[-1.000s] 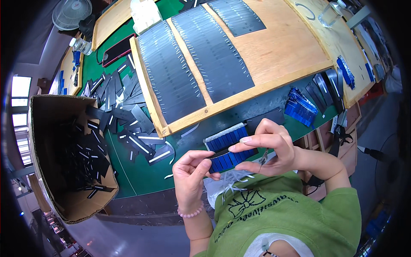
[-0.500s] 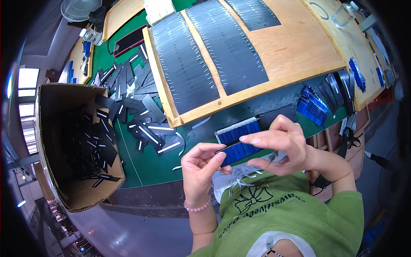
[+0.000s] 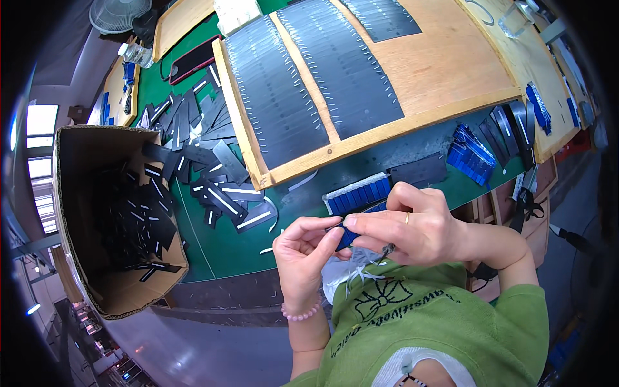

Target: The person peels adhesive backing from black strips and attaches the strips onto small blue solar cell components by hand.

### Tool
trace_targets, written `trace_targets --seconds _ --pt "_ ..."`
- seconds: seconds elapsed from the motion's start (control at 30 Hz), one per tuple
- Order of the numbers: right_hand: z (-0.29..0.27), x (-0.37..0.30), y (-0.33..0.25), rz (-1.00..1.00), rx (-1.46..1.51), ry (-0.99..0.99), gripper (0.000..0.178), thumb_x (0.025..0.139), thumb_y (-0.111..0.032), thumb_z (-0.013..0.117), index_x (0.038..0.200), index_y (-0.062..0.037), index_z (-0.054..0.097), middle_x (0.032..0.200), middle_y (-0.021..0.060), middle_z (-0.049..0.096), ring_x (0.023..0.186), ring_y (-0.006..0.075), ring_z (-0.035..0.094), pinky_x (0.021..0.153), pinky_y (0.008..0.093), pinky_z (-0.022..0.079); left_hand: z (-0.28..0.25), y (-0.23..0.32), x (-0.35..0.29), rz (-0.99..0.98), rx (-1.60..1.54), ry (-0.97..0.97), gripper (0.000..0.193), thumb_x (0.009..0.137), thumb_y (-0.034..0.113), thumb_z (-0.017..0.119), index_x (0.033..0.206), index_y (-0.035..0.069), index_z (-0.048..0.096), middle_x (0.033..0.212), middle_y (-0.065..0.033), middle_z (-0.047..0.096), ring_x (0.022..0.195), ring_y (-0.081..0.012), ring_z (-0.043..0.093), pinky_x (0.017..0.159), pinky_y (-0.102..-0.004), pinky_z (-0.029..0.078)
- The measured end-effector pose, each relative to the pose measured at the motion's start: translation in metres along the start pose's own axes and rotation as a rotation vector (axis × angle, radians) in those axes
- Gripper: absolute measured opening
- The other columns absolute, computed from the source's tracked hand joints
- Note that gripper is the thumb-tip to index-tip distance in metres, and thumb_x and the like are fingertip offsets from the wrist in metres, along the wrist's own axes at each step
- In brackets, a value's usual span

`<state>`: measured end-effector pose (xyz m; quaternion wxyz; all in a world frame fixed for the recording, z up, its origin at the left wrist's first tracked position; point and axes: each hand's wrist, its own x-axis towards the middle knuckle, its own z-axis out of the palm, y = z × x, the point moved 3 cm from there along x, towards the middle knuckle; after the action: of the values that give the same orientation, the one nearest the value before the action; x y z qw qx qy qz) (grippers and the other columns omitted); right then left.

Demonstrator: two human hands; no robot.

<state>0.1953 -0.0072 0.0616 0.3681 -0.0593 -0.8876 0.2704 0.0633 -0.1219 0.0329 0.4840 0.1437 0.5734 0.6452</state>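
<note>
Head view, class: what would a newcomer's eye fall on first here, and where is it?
The large wooden tray at the top, bearing banded grey sheets. At left, an open cardboard box holds many black pieces with white stripes. Below the tray, the left hand holds a blue piece, the right hand's fingertips at it.

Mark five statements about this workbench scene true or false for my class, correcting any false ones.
1. The left hand holds a small blue strip. True.
2. The pink beaded bracelet circles the right wrist. False: the bracelet is on the left wrist.
3. Black pieces with white stripes lie in the open brown cardboard box. True.
4. The red-edged black phone lies inside the shallow wooden tray. False: the phone lies outside the tray.
5. The right hand wears a ring. True.
</note>
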Motion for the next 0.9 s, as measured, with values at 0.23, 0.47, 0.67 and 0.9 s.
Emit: trace_targets --seconds 0.23,0.47,0.67,0.9 --pt "0.002 -0.002 -0.001 -0.022 -0.054 -0.009 0.038 0.065 -0.016 0.076 0.100 -0.0075 0.065 0.088 0.0000 0.070 0.051 0.0114 0.036 0.039 0.0199 0.033 0.001 -0.003 0.001 0.004 0.000 -0.005 0.014 0.078 -0.006 0.066 0.091 -0.006 0.061 0.075 -0.0107 0.065 0.059 -0.0111 0.063 0.054 -0.0211 0.054" --pt "0.003 -0.002 -0.001 -0.038 -0.082 0.001 0.035 0.066 -0.016 0.074 0.099 -0.0083 0.066 0.088 -0.0011 0.070 0.051 0.0109 0.036 0.038 0.0190 0.032 0.001 -0.005 0.001 0.016 0.012 0.004 0.014 0.077 -0.006 0.067 0.090 -0.005 0.061 0.074 -0.0097 0.065 0.059 -0.0095 0.063 0.054 -0.0196 0.054" --pt "0.003 -0.003 0.001 -0.042 -0.085 0.008 0.034 0.066 -0.016 0.074 0.098 -0.0086 0.067 0.088 -0.0007 0.070 0.052 0.0108 0.036 0.038 0.0191 0.033 0.002 -0.005 0.002 0.019 0.039 0.001 0.015 0.077 -0.006 0.067 0.090 -0.006 0.061 0.073 -0.0091 0.064 0.058 -0.0085 0.062 0.055 -0.0192 0.054" --pt "-0.014 -0.003 -0.002 -0.014 -0.090 -0.021 0.042 0.069 -0.012 0.077 0.106 -0.0069 0.059 0.100 0.0042 0.069 0.059 0.0120 0.040 0.048 0.0205 0.034 0.001 -0.002 0.002 0.074 0.031 0.090 0.019 0.074 -0.007 0.069 0.088 -0.003 0.057 0.073 -0.0095 0.064 0.056 -0.0089 0.061 0.051 -0.0170 0.049"
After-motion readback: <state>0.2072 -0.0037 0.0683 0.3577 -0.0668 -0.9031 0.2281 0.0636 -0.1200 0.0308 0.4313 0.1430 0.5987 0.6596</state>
